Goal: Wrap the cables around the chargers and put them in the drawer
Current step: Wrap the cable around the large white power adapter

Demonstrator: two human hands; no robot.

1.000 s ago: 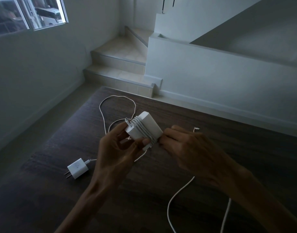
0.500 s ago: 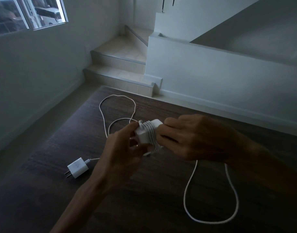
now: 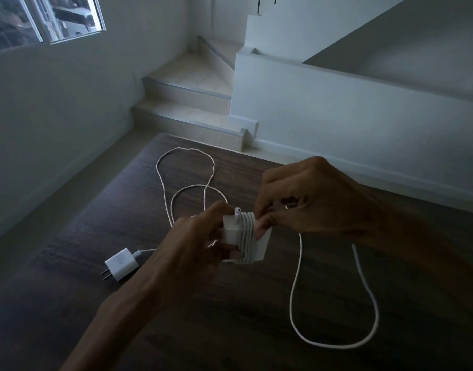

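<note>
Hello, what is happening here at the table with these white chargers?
A person is winding a white cable around the large charger, held above the dark wooden table. The left hand grips the charger; the right hand pinches the cable at the coils. Several turns are on, but a long loose loop lies unwound on the table. The small charger lies on the table with its cable not wrapped. No drawer is visible.

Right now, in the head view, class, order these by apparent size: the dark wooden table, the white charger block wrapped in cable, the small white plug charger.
1. Dark wooden table
2. White charger block wrapped in cable, though nearness to the camera inflates it
3. Small white plug charger
</note>
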